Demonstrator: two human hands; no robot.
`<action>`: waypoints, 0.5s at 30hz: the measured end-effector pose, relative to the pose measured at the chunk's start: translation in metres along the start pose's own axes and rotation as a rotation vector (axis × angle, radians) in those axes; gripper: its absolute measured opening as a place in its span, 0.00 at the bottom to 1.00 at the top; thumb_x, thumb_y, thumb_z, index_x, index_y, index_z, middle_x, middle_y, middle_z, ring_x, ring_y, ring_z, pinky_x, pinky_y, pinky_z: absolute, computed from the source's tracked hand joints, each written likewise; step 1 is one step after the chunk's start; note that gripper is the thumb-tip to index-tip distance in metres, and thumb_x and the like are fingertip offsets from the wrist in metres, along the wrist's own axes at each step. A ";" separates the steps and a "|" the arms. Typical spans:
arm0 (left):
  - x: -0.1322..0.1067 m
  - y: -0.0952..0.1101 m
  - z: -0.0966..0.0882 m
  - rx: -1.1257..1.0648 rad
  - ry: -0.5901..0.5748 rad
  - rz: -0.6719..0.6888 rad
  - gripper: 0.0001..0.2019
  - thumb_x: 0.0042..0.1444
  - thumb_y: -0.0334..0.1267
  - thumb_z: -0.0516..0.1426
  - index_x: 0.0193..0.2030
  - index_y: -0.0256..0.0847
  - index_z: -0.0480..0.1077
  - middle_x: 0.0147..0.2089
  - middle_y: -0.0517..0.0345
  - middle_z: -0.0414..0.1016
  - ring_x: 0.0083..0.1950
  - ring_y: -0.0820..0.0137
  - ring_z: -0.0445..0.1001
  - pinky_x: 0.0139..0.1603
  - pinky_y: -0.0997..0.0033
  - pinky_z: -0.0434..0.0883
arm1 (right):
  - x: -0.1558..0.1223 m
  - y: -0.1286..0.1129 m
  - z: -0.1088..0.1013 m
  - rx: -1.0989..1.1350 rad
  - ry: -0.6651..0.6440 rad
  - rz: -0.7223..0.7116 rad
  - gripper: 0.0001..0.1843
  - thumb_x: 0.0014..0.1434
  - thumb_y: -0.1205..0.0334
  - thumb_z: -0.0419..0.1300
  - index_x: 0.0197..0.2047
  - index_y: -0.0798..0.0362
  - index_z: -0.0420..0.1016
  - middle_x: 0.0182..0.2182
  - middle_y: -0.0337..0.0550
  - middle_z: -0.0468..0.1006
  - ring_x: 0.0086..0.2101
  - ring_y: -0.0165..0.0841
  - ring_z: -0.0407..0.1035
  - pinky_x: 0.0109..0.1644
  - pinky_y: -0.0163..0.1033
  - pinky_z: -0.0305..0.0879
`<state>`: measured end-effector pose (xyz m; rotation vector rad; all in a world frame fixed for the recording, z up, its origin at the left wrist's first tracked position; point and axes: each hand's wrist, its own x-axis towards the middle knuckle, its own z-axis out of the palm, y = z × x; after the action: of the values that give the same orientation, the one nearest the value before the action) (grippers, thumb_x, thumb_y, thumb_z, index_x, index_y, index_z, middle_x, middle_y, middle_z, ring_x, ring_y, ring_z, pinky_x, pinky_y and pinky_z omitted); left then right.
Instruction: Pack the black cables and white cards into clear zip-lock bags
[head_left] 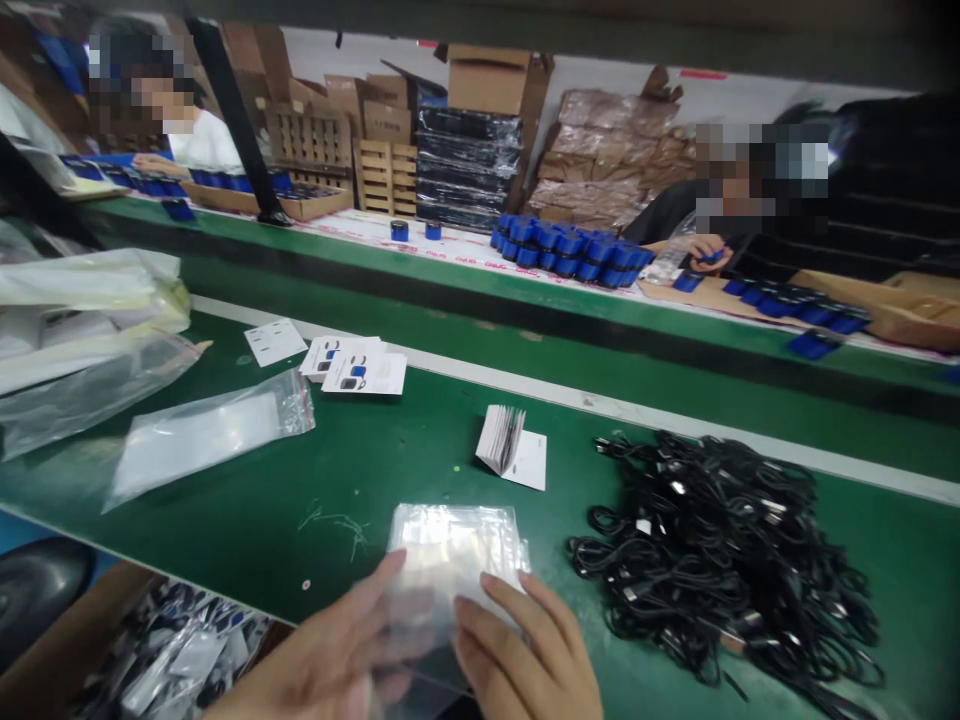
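A stack of clear plastic bags [459, 535] lies at the front edge of the green bench, between my two hands. My left hand [337, 640] grips its left side, thumb on top and fingers partly visible through the film. Curled over the right side of the bags is my right hand [529, 645]; its thumb is hidden. Just beyond stands a folded leaflet [501, 440] with fanned pages, beside a flat white card [531, 462]. To the right of my right hand is a heap of coiled black USB cables [720, 550].
Printed cards [367, 372] and a zip bag with white contents [210, 440] lie left on the bench. A box of small packed bags [187, 650] sits below its edge. Across, people work beside several blue cylinders [570, 250]. A dark post [232, 110] rises at left.
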<state>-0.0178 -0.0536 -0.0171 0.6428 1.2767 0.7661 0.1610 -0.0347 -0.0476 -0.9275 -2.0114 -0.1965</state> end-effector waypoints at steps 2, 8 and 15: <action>0.013 0.011 0.004 0.005 -0.007 0.047 0.37 0.41 0.60 0.62 0.58 0.48 0.64 0.49 0.53 0.79 0.48 0.57 0.77 0.49 0.58 0.73 | 0.000 -0.003 0.007 0.006 0.126 0.066 0.17 0.64 0.70 0.52 0.25 0.49 0.71 0.28 0.32 0.83 0.36 0.32 0.76 0.51 0.42 0.65; 0.047 0.034 0.007 0.486 0.012 0.249 0.13 0.54 0.47 0.57 0.36 0.38 0.71 0.25 0.64 0.73 0.22 0.73 0.71 0.24 0.76 0.69 | 0.003 0.019 -0.005 0.035 -0.141 0.136 0.11 0.65 0.65 0.53 0.33 0.50 0.73 0.34 0.37 0.82 0.35 0.32 0.75 0.47 0.43 0.65; 0.048 0.035 0.004 1.037 0.369 0.800 0.22 0.57 0.46 0.54 0.56 0.43 0.61 0.58 0.46 0.65 0.57 0.54 0.68 0.56 0.51 0.66 | 0.003 0.024 -0.005 -0.029 -0.147 0.205 0.13 0.66 0.69 0.48 0.36 0.52 0.74 0.36 0.44 0.80 0.37 0.35 0.73 0.46 0.44 0.66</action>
<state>-0.0134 0.0060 -0.0171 2.0024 1.7555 0.8402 0.1794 -0.0182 -0.0471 -1.1886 -2.0332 -0.0443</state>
